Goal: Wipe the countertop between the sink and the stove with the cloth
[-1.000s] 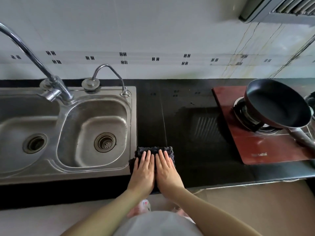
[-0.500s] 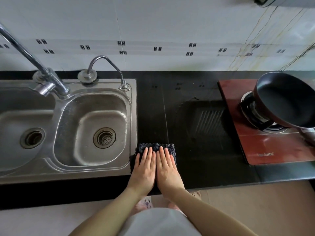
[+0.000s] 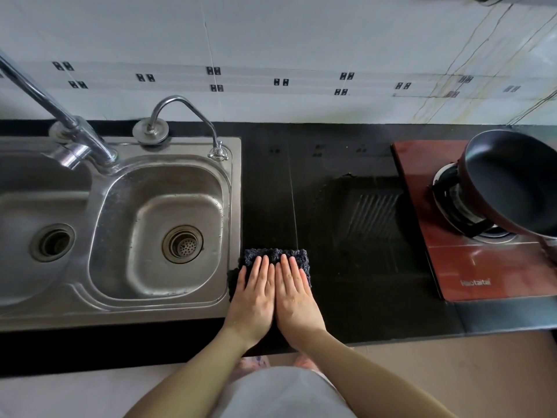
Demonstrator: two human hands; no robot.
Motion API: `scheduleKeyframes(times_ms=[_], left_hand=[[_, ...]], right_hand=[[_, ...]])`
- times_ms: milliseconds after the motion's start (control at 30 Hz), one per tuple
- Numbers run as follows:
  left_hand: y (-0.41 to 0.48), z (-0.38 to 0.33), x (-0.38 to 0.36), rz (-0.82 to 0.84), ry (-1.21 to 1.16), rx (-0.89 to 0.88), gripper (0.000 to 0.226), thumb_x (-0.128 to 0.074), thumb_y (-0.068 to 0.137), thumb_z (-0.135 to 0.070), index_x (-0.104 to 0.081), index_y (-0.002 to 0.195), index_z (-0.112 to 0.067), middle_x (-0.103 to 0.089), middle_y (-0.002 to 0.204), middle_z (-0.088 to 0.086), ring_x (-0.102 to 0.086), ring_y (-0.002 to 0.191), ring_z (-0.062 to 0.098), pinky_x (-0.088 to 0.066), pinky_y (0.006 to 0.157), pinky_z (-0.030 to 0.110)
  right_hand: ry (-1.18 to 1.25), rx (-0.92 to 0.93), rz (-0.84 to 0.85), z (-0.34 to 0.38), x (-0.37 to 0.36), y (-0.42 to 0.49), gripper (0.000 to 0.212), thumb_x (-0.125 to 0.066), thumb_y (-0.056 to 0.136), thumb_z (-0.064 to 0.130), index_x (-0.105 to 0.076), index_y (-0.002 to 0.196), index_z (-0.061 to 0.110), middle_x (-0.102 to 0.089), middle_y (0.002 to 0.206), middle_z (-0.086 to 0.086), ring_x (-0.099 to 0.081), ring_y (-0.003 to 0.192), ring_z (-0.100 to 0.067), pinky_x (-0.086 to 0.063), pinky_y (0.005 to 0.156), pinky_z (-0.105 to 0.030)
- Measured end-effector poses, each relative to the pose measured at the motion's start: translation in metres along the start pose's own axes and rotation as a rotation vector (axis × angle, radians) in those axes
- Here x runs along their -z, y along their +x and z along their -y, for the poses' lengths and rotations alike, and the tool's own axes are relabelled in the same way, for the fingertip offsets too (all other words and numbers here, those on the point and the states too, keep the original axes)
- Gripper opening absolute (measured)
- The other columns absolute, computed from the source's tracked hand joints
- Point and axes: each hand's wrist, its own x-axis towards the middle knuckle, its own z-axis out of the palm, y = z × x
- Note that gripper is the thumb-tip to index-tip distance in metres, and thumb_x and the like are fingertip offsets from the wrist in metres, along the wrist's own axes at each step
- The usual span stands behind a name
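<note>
A dark, nubbly cloth (image 3: 275, 257) lies folded on the black countertop (image 3: 325, 164), right beside the sink's right rim near the front edge. My left hand (image 3: 254, 297) and my right hand (image 3: 294, 297) lie flat side by side on the cloth, palms down and fingers together, pressing it to the counter. Only the cloth's far edge and left side show past my fingers. The stainless double sink (image 3: 236, 206) is to the left, and the red stove (image 3: 482, 279) is to the right.
A black frying pan (image 3: 512, 182) sits on the stove's burner, its handle running off the right edge. Two taps (image 3: 184, 104) stand behind the sink basins. A dull smeared patch (image 3: 370, 212) marks the counter beside the stove. The tiled wall closes the back.
My head has tilted, so the range hood has slid out of the top of the view. Both hands and the cloth have edged slightly away from me beside the sink rim.
</note>
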Motion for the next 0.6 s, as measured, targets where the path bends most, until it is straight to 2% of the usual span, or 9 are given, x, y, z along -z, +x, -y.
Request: scheduleKeyframes(times_ms=[267,433,600], left_hand=[[0.018,0.010,0.001,-0.001,0.007,-0.012,0.052,-0.029,0.091,-0.020,-0.035,0.138,0.001,-0.036,0.146,0.022,-0.028,0.138,0.035,-0.031,0.108,0.055],[0.025,0.014,0.000,-0.007,-0.003,-0.019,0.052,-0.028,0.092,-0.019,-0.029,0.140,0.001,-0.034,0.147,0.022,-0.025,0.139,0.035,-0.028,0.109,0.055],[0.032,0.017,0.001,-0.026,-0.034,-0.035,0.050,-0.026,0.092,-0.018,-0.027,0.138,0.001,-0.038,0.144,0.023,-0.030,0.136,0.035,-0.032,0.106,0.056]], right_hand=[[0.007,0.018,0.043,-0.004,0.013,0.016,0.064,-0.030,0.100,0.030,0.010,0.147,0.013,0.018,0.154,-0.008,0.025,0.139,-0.027,0.013,0.111,-0.040],[0.012,0.020,0.053,-0.006,0.017,0.024,0.062,-0.027,0.101,0.029,0.011,0.147,0.012,0.019,0.153,-0.009,0.025,0.139,-0.027,0.011,0.113,-0.040],[0.025,0.029,0.073,-0.009,0.018,0.032,0.060,-0.025,0.101,0.030,0.007,0.148,0.011,0.018,0.154,-0.010,0.025,0.139,-0.027,0.011,0.113,-0.040]])
